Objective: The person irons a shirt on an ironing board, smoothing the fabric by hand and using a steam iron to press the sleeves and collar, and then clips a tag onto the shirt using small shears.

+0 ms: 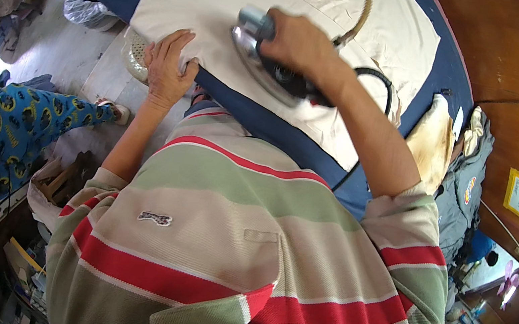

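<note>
A steam iron (273, 73) with a shiny soleplate edge and a dark body stands on a cream garment (203, 0) spread over the dark blue padded board. My right hand (299, 43) is wrapped round its handle. At the garment's near left edge lies my left hand (169, 70), its fingers stretched out and the thumb apart, touching the cloth. A tan hose (365, 9) and a black cord (382, 76) run near the iron.
Beside my left hand a perforated pale piece (135, 57) juts from under the board (247, 109). A scorched cream cloth (431, 142) and a dark grey garment (466, 188) hang at the right. Someone in blue patterned trousers (27, 125) is at the left.
</note>
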A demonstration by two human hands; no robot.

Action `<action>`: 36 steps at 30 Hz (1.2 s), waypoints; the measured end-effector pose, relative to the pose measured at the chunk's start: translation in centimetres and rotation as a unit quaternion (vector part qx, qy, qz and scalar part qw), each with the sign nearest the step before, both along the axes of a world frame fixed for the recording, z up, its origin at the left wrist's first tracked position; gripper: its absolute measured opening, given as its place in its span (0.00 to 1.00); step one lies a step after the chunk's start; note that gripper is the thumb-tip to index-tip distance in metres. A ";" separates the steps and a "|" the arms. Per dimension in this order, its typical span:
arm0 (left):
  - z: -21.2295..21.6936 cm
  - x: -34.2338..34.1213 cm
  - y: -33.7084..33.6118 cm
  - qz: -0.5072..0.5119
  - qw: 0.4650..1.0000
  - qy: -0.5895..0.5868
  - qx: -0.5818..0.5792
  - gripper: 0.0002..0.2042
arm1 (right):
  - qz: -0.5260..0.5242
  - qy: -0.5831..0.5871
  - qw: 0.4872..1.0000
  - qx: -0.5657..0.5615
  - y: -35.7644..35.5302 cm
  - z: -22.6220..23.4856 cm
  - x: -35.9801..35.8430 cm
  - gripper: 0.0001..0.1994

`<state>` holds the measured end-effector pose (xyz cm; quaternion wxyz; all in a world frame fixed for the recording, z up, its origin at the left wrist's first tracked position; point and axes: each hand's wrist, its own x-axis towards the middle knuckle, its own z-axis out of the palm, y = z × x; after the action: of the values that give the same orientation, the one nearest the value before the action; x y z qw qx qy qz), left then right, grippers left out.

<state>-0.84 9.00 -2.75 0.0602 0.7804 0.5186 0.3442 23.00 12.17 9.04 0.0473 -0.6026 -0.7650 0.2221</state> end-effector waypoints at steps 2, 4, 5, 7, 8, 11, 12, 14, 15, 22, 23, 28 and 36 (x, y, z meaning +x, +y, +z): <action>0.9 3.0 0.5 -0.067 0.997 -0.026 0.000 0.19 | -0.050 0.000 0.999 0.018 3.5 -0.7 2.6 0.20; 1.9 6.9 0.9 -0.192 0.980 -0.043 -0.023 0.16 | -0.063 0.071 0.995 -0.023 7.3 -2.8 6.7 0.24; 1.8 8.6 0.6 -0.270 0.960 -0.052 -0.046 0.15 | -0.123 -0.004 0.992 -0.016 7.1 0.3 5.4 0.21; 1.0 13.2 -0.2 -0.423 0.902 -0.068 -0.048 0.14 | -0.082 -0.016 0.996 0.006 6.7 -0.2 7.7 0.21; 1.1 15.5 -0.8 -0.485 0.871 -0.021 -0.076 0.14 | -0.093 -0.024 0.995 0.002 5.9 0.0 8.6 0.21; 0.0 21.2 -4.1 -0.579 0.808 0.099 -0.043 0.23 | -0.120 -0.024 0.992 -0.011 2.1 0.6 11.0 0.21; -0.5 22.5 -5.7 -0.583 0.802 0.130 -0.028 0.25 | -0.126 -0.015 0.992 -0.010 1.3 0.8 11.9 0.21; -0.8 23.5 -8.6 -0.606 0.776 0.174 -0.031 0.29 | -0.132 -0.019 0.991 0.004 -0.5 0.3 15.0 0.22; -0.6 23.4 -10.2 -0.618 0.761 0.189 -0.050 0.31 | -0.124 -0.030 0.992 0.018 -1.4 -0.7 16.8 0.23; -0.2 23.5 -13.9 -0.610 0.756 0.236 -0.027 0.30 | -0.168 -0.035 0.985 0.021 -6.8 -1.0 23.2 0.23; -0.3 23.6 -14.2 -0.613 0.754 0.234 -0.026 0.30 | -0.173 -0.038 0.984 0.031 -7.2 -0.9 23.7 0.23; -1.2 24.0 -15.4 -0.634 0.750 0.187 -0.033 0.29 | -0.146 -0.009 0.989 0.017 -7.6 -1.2 23.9 0.23; -0.9 23.9 -15.5 -0.629 0.759 0.163 -0.042 0.28 | 0.001 0.034 0.999 -0.004 -6.0 -0.7 11.0 0.19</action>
<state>23.04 -6.49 -3.63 0.2104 0.9720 -0.0732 0.0743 34.02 6.19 8.30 0.0709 -0.5938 -0.7629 0.2457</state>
